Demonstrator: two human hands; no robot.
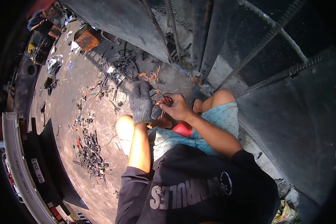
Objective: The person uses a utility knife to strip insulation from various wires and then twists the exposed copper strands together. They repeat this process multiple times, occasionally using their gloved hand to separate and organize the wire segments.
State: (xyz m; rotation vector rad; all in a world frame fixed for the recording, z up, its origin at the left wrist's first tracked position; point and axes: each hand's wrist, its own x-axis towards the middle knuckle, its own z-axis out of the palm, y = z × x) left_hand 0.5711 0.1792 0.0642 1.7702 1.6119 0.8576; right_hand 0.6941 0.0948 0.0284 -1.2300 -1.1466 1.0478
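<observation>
My left hand, in a grey knitted glove, is raised in front of my knees with its fingers curled. What it holds, if anything, is hidden behind the glove. Bare and closed, my right hand grips a small red-and-black thing whose kind I cannot make out. Thin copper wire strands stick out beside its fingertips, towards the glove. Just beyond both hands, a loose bunch of copper wire lies on the ground, next to a tangle of black cables.
A heap of black scrap pieces lies on the concrete to my left. An orange-and-dark bag stands farther off, near another person. Steel rebars and dark panels border my right. A white vehicle is at far left.
</observation>
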